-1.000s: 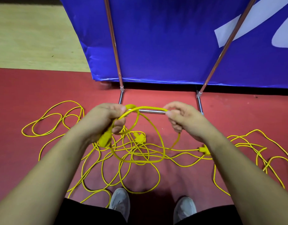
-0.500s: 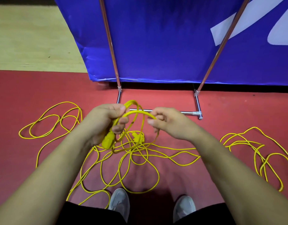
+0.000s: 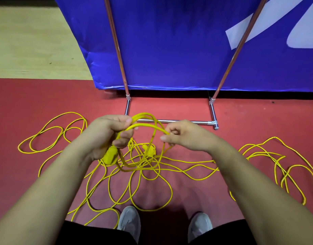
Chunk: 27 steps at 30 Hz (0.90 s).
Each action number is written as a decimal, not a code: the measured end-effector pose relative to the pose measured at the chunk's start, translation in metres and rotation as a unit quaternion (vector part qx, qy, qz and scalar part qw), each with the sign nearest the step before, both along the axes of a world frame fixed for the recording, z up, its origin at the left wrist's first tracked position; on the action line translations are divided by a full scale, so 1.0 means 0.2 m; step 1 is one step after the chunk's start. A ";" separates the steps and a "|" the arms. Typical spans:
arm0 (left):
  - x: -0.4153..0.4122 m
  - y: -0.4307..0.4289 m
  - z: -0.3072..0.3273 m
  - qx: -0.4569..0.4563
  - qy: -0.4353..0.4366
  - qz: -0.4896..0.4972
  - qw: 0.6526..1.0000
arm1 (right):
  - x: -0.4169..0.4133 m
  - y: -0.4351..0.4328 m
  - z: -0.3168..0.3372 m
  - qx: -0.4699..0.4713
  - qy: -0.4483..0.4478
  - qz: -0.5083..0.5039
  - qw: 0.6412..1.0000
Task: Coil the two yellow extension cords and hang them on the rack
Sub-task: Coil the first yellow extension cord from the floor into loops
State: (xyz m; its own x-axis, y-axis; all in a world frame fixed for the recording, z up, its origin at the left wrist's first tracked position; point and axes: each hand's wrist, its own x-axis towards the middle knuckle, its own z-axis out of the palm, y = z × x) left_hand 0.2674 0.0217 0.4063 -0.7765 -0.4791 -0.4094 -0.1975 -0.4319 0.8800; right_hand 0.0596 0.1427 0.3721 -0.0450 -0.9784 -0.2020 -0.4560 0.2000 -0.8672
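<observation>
The cords [image 3: 109,156] are yellow, the floor [image 3: 37,96] red, the rack [image 3: 184,122] silver, the banner [image 3: 170,41] blue (white shapes), the shoes [image 3: 129,220] grey.

Red floor [image 3: 37,96], matte, brighter toward far side. Pale wood strip [image 3: 28,41] beyond it at far left, straight seam between. Blue banner [image 3: 170,41] upright ahead, creased at left corner, white shapes [image 3: 304,36] at right (lettering or logo, cannot tell). Dark gap [image 3: 267,95] under banner's lower edge. Light even.

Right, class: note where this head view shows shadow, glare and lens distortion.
Head view: a shadow lies on the red floor between the shoes; glare streaks the rack poles; wide-angle distortion splays the poles outward; left hand and right hand, holding the cord, look sharp.
</observation>
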 end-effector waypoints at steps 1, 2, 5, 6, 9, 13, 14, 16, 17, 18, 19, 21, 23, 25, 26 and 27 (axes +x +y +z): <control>0.01 -0.01 0.01 0.005 -0.002 0.011 1.000 | -0.04 0.02 -0.02 0.022 0.014 0.013 1.000; 0.02 -0.02 0.01 0.002 -0.012 0.012 1.000 | -0.08 0.04 -0.04 0.030 0.016 0.007 0.999; 0.02 -0.01 0.00 -0.020 -0.060 -0.014 0.998 | -0.08 0.04 -0.06 -0.002 -0.046 -0.081 0.996; 0.01 0.00 -0.01 -0.008 -0.064 -0.025 0.998 | -0.06 0.03 -0.04 -0.016 -0.041 -0.091 0.995; -0.01 0.01 -0.01 0.015 -0.065 -0.047 0.997 | 0.04 -0.01 0.06 -0.055 0.047 -0.024 0.997; -0.01 0.04 -0.01 -0.036 -0.058 -0.085 0.994 | 0.15 -0.04 0.09 -0.123 0.093 -0.007 0.988; 0.00 0.03 -0.01 -0.026 -0.040 -0.073 0.996 | 0.12 -0.04 0.08 -0.118 0.094 -0.019 0.988; 0.01 0.00 0.00 0.013 -0.010 -0.022 1.000 | 0.01 -0.02 0.02 -0.061 0.095 -0.024 0.993; 0.01 -0.02 0.00 0.026 -0.004 -0.001 1.000 | -0.04 0.00 -0.01 -0.025 0.075 -0.016 0.997; 0.01 -0.02 0.01 0.030 -0.007 0.005 1.000 | -0.08 0.02 -0.04 0.000 0.047 -0.011 0.999; 0.02 -0.02 0.00 0.025 -0.018 0.001 1.000 | -0.10 0.04 -0.07 0.012 0.014 -0.020 1.000; 0.01 0.00 -0.01 0.009 -0.043 -0.019 0.999 | -0.11 0.04 -0.10 0.001 -0.046 -0.067 0.997; 0.00 0.00 -0.01 0.005 -0.054 -0.026 0.998 | -0.09 0.02 -0.07 -0.025 -0.070 -0.107 0.991; 0.00 0.00 -0.01 0.013 -0.054 -0.029 0.998 | -0.07 0.00 -0.02 -0.049 -0.028 -0.105 0.993; 0.00 0.00 -0.01 0.016 -0.055 -0.030 0.998 | -0.04 0.00 0.00 -0.054 0.002 -0.080 0.995; 0.00 0.00 -0.02 0.015 -0.058 -0.033 0.998 | -0.01 -0.01 0.03 -0.056 0.021 -0.051 0.997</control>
State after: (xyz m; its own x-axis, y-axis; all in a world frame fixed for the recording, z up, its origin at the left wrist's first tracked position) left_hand 0.2673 0.0223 0.4024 -0.7527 -0.4145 -0.5115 -0.3268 -0.4394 0.8368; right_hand 0.0583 0.1410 0.3785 -0.1516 -0.9845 -0.0876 -0.4752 0.1503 -0.8669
